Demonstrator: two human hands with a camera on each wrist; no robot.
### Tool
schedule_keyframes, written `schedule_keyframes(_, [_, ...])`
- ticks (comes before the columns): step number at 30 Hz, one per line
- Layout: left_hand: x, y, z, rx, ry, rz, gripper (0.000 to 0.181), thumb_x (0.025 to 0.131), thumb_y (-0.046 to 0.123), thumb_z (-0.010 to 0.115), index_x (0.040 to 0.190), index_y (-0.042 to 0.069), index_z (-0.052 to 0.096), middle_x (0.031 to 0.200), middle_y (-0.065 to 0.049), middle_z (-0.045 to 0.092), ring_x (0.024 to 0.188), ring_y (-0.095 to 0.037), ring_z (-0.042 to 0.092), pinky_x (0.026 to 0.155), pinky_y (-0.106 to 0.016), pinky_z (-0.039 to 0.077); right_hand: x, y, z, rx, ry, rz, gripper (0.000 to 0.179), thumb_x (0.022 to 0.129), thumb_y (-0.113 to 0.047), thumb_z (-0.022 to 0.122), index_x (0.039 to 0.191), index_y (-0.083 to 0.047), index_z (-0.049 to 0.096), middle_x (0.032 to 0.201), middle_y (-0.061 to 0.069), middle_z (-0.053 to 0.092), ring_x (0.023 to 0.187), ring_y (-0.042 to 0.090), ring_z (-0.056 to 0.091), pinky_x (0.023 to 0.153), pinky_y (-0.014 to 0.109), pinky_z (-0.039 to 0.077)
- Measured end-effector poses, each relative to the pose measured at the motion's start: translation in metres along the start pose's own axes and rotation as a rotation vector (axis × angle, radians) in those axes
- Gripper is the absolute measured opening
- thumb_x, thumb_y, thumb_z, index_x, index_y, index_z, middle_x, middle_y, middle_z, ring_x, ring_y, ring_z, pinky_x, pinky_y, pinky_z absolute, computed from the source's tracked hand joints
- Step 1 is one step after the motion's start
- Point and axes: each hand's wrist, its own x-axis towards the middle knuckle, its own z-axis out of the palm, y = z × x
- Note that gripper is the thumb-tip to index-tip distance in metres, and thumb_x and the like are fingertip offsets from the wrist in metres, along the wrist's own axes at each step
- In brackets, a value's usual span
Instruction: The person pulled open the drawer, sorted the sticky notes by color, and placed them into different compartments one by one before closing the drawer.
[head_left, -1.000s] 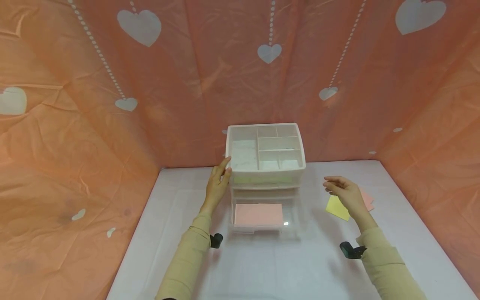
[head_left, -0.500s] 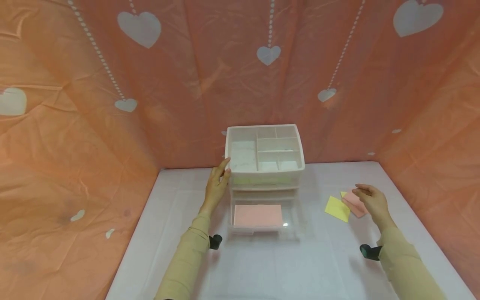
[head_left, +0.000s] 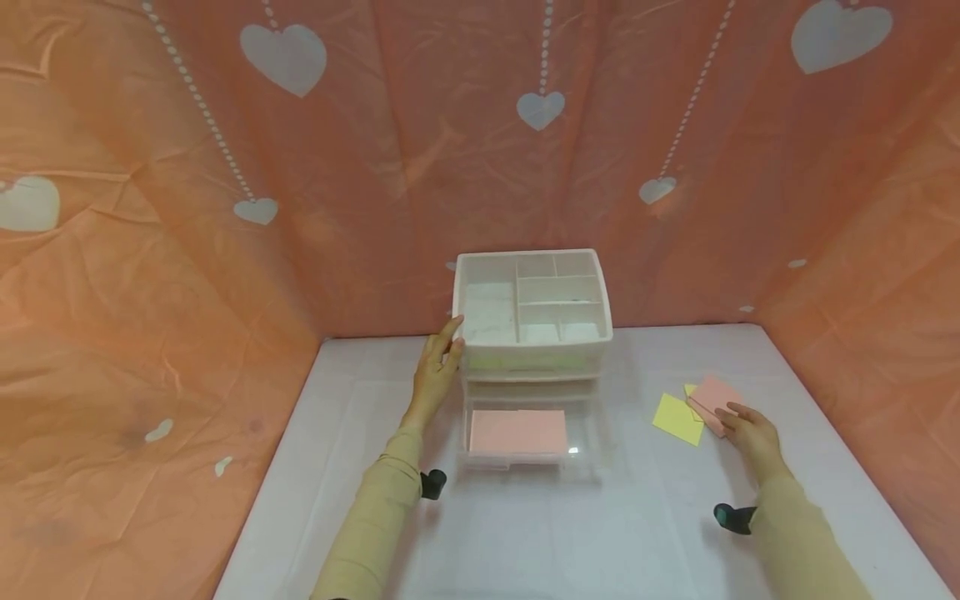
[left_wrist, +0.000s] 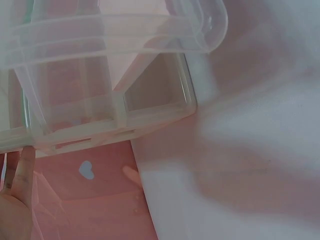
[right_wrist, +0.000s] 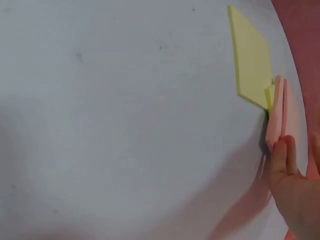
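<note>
My right hand (head_left: pixel 756 440) touches the near right edge of the pink notes (head_left: pixel 716 393), but whether its fingers pinch, I cannot tell; the notes lie ahead and slightly left of it, while my left hand (head_left: pixel 432 379), farther away, rests extended against the drawer unit (head_left: pixel 534 343)

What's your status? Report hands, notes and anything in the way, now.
Left hand touching the drawer box. Right hand at the loose pink notes, firm grip unconfirmed. Yellow notes close alongside, nothing seen blocking.
</note>
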Motion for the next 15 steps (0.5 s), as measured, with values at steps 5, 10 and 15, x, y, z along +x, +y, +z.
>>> schedule_keyframes(5, [-0.001,0.0,0.0,-0.009,0.01,-0.001,0.041,0.099,0.036,0.043,0.139,0.038,0.039,0.104,-0.01,0.05,0.104,-0.024,0.053,0.079,-0.043,0.046,-0.002,0.005,0.002,0.159,-0.057,0.035,0.073,0.096,-0.032,0.048,0.148,0.0,0.009,0.156,0.017,0.008,0.078,-0.019,0.046,0.079,0.003,0.043])
schedule_keyframes(10, [-0.001,-0.001,0.001,-0.01,0.011,0.007,0.041,0.098,0.036,0.044,0.139,0.038,0.04,0.104,-0.01,0.05,0.104,-0.025,0.053,0.08,-0.043,0.046,-0.009,0.002,0.004,0.475,-0.134,0.117,0.083,0.092,-0.035,0.054,0.15,-0.014,-0.002,0.158,-0.003,-0.002,0.122,-0.009,0.043,0.104,0.013,0.032])
schedule_keyframes(15, [0.0,-0.001,0.001,-0.004,0.011,0.011,0.041,0.098,0.037,0.044,0.139,0.038,0.04,0.105,-0.01,0.05,0.104,-0.025,0.053,0.08,-0.044,0.046,-0.01,-0.001,0.005,0.594,-0.107,0.169,0.081,0.09,-0.037,0.056,0.149,-0.025,0.002,0.154,-0.019,-0.005,0.144,0.001,0.001,0.109,0.013,0.018])
